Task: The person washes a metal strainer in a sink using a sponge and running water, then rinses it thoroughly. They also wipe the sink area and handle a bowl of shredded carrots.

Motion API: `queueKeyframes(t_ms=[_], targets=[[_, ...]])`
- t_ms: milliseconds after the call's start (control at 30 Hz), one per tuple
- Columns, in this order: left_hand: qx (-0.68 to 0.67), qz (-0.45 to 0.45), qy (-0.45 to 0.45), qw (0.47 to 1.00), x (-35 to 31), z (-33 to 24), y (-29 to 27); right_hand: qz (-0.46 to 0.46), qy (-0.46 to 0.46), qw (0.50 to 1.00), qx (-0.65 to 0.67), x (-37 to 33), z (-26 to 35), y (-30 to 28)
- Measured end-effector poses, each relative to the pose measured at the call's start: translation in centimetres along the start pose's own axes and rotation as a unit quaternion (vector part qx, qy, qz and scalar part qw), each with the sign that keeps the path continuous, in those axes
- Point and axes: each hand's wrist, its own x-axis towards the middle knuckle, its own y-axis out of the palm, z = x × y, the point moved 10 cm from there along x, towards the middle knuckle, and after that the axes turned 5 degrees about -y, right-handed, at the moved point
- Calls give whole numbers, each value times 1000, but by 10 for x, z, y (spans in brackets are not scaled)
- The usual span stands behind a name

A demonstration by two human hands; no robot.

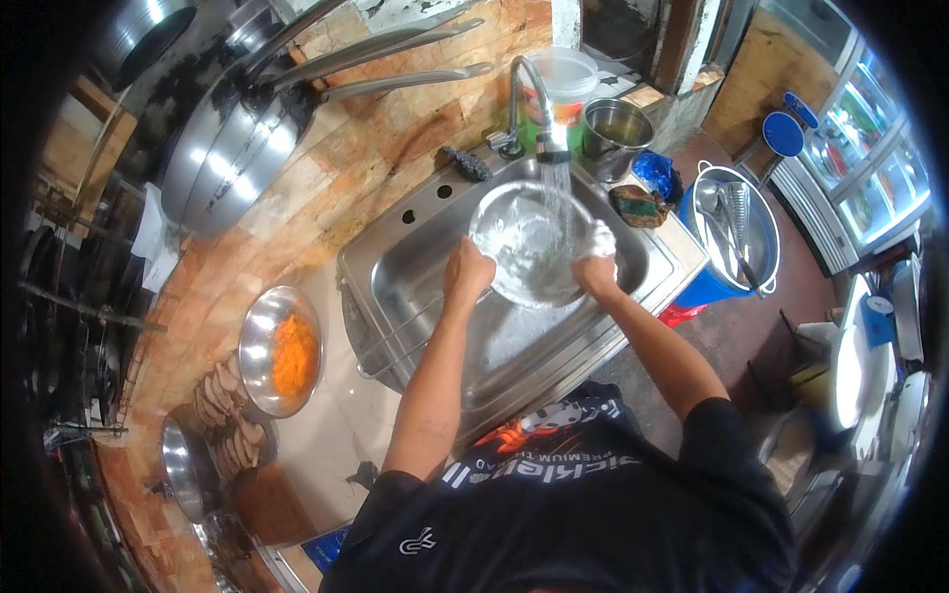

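Over the sink, a round metal bowl is tilted under the tap, and water runs into it. My left hand is closed on the bowl's left rim. On the opposite side, my right hand is closed on the right rim. White suds cover the fingers of that hand; whether a sponge is among them, I cannot tell. A thin wire rack lies across the sink's left side, near my left forearm.
Left on the counter stand a steel bowl of shredded orange food and a pile of sliced food. Behind the tap are a plastic bucket and a steel pot. A blue tub with utensils stands right. Large pans hang upper left.
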Motion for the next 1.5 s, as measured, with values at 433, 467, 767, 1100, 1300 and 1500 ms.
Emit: queueKeyframes(t_ms=[433,467,767,1100,1300,1500], targets=[[12,2,-154,988,-36,42,17,472,-39,866,162,11,6,131],[13,-12,-158,987,-42,23,8,457,105,825,315,2,-34,139],[149,-106,21,983,-79,-45,6,55,608,308,730,-9,-20,87],[105,-181,115,971,-91,-62,42,88,558,392,726,-25,-55,103],[118,-179,177,961,-58,-153,74,102,494,406,762,-12,-29,80],[4,-18,41,999,49,-118,93,124,503,441,733,-23,-36,75]])
